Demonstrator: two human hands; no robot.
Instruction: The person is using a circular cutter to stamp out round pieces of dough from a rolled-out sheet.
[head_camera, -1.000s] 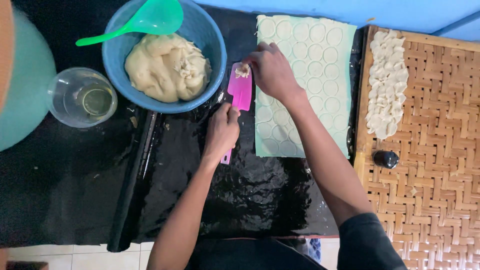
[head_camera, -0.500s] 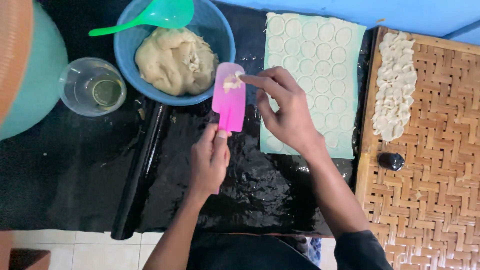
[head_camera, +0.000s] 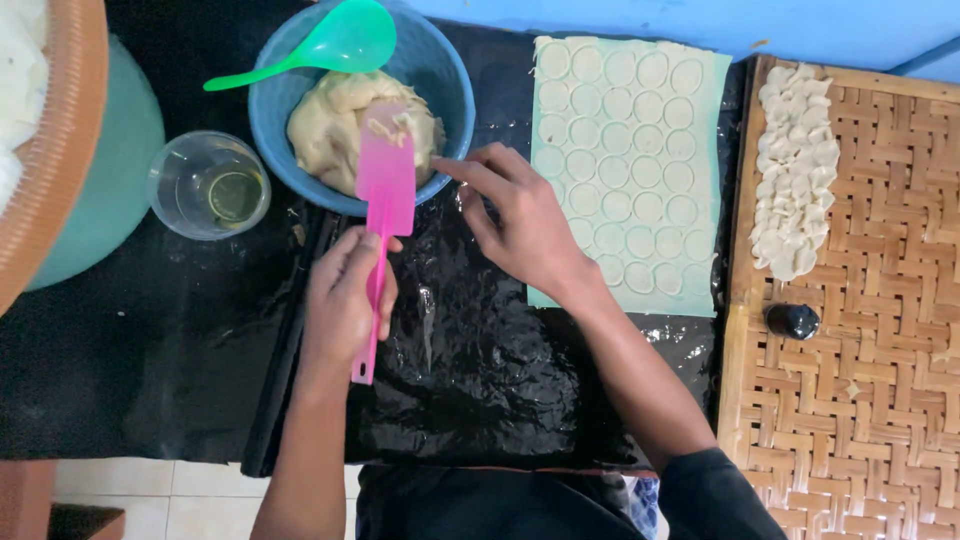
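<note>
Left hand (head_camera: 345, 300) grasps one pink spatula (head_camera: 383, 205); right hand (head_camera: 520, 220), fingers loose and empty, points at its blade. One bowl (head_camera: 455, 90) beyond.

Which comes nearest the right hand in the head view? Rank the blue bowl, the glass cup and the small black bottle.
From the right hand:
1. Blue bowl, just to its left, by the fingers.
2. Small black bottle, to its right on the woven mat.
3. Glass cup, far left, beyond the bowl.

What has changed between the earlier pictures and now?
The left hand carried the pink spatula leftward from the dough sheet to over the blue bowl. The right hand followed, now off the blade. The grip on the handle, the glass and the green ladle stayed.
</note>
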